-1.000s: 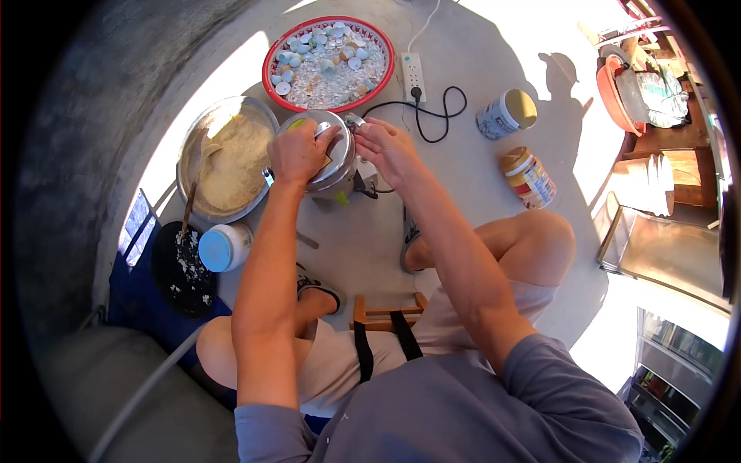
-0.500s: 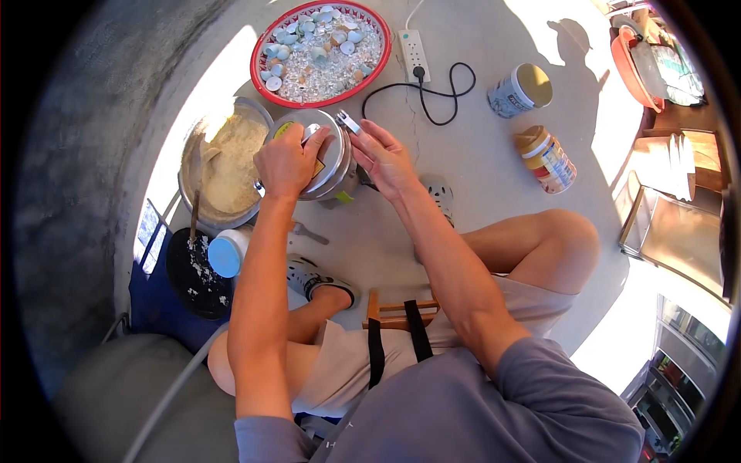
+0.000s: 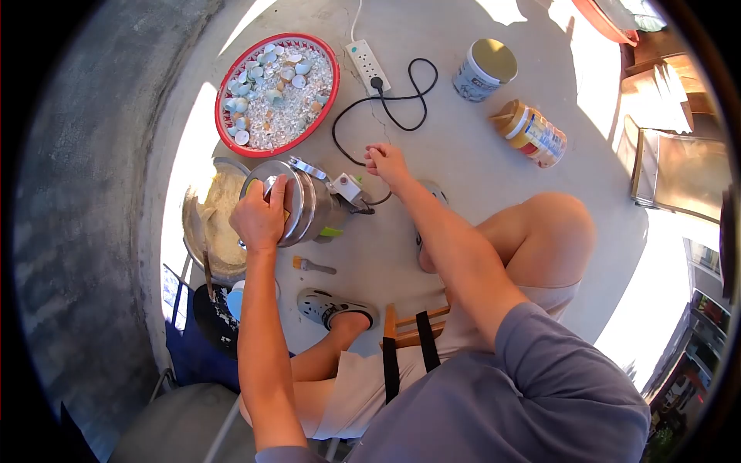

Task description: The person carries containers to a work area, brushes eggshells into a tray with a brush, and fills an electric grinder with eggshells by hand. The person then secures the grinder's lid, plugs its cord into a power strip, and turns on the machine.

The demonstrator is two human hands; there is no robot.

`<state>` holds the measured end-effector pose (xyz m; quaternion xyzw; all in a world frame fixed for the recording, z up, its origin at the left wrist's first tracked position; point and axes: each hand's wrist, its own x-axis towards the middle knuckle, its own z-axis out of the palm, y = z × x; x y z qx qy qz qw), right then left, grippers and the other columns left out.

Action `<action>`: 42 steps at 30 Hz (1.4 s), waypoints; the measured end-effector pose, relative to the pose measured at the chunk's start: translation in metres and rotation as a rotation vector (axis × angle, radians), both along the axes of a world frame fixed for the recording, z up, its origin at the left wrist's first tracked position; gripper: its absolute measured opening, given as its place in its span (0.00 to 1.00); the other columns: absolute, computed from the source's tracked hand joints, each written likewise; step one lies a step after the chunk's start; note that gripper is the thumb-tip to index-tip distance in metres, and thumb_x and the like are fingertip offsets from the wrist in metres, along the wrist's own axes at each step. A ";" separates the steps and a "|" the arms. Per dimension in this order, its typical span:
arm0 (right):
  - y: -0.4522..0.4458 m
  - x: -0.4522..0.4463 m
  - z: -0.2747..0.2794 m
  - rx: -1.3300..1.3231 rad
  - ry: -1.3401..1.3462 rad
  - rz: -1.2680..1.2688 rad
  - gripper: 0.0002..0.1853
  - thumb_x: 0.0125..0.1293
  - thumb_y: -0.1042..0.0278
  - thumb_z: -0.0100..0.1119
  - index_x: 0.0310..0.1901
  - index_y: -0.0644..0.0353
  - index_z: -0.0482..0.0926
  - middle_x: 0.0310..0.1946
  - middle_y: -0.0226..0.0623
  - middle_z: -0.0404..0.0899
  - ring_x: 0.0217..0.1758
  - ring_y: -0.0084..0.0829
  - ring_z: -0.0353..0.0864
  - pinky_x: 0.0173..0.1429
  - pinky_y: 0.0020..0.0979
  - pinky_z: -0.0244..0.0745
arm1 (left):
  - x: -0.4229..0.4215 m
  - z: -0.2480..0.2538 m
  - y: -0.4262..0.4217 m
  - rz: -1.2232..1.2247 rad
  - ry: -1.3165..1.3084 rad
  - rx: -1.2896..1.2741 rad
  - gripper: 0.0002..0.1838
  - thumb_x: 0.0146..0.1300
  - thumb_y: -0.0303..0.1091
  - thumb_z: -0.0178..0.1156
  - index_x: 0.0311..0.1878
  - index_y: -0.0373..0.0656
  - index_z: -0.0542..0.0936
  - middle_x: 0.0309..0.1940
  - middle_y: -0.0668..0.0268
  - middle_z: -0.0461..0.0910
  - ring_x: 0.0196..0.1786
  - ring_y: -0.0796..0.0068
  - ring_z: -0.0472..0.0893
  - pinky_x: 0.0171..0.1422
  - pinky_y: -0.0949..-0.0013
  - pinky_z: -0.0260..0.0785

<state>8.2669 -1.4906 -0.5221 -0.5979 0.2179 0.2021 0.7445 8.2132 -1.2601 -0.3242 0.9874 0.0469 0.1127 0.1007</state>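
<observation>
A stainless-steel grinder point(image 3: 320, 212) stands ahead of me, its round lid seemingly leaning left toward the basin. My left hand point(image 3: 260, 216) is closed around the handle on top of that lid. On the lid's far rim lies a metal clamp point(image 3: 306, 167). My right hand point(image 3: 387, 165) hovers to the right of the grinder with its fingers curled in; nothing shows between them. A black power cord point(image 3: 343, 153) passes just behind this hand, and I cannot tell whether they touch. Left of the grinder, a metal basin point(image 3: 193, 241) holds pale powder and a wooden-handled scoop.
A red-rimmed tray point(image 3: 335, 85) of eggshells lies at the back, beside a power strip point(image 3: 368, 65). Two tubs, one upright point(image 3: 473, 79) and one lying down point(image 3: 540, 139), are at the right. A brush point(image 3: 312, 265) rests near my shoe point(image 3: 328, 307).
My right hand has left the grinder's clamp and moved right, fingers curling. The raised clamp now lies lower along the rim. My left hand stays on the lid handle. The view has shifted.
</observation>
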 end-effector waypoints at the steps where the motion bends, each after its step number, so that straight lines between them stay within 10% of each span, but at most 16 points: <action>1: -0.004 -0.002 -0.016 0.005 0.000 0.002 0.15 0.73 0.63 0.51 0.54 0.61 0.78 0.44 0.40 0.84 0.42 0.31 0.83 0.47 0.34 0.81 | 0.002 -0.001 0.002 0.001 0.007 -0.014 0.27 0.66 0.56 0.60 0.22 0.42 0.72 0.18 0.54 0.76 0.23 0.47 0.77 0.27 0.52 0.64; 3: -0.008 -0.004 -0.036 -0.524 -0.406 0.497 0.12 0.68 0.66 0.53 0.47 0.61 0.82 0.40 0.44 0.85 0.41 0.41 0.83 0.49 0.38 0.79 | 0.007 -0.001 0.003 0.008 0.012 -0.027 0.27 0.66 0.56 0.60 0.22 0.42 0.72 0.18 0.53 0.75 0.23 0.47 0.76 0.27 0.52 0.64; 6: -0.006 -0.011 -0.045 -0.557 -0.487 0.773 0.11 0.65 0.69 0.54 0.46 0.57 0.83 0.39 0.46 0.83 0.42 0.48 0.81 0.49 0.41 0.76 | 0.006 0.002 0.003 0.025 0.043 -0.057 0.27 0.65 0.55 0.62 0.22 0.41 0.72 0.18 0.53 0.75 0.23 0.48 0.76 0.28 0.53 0.64; 31: -0.008 0.008 -0.062 -0.468 -0.628 0.898 0.10 0.67 0.61 0.54 0.36 0.58 0.79 0.30 0.48 0.80 0.36 0.54 0.77 0.40 0.48 0.73 | 0.056 -0.010 0.037 0.050 0.254 -0.210 0.32 0.64 0.62 0.59 0.21 0.38 0.74 0.19 0.52 0.75 0.24 0.50 0.75 0.29 0.55 0.64; 42: -0.006 -0.003 -0.050 -0.455 -0.505 0.847 0.12 0.73 0.63 0.49 0.37 0.62 0.75 0.24 0.40 0.81 0.28 0.38 0.81 0.36 0.38 0.74 | 0.054 -0.007 0.036 0.071 0.280 -0.174 0.32 0.63 0.62 0.59 0.22 0.39 0.75 0.20 0.51 0.77 0.26 0.49 0.77 0.31 0.55 0.66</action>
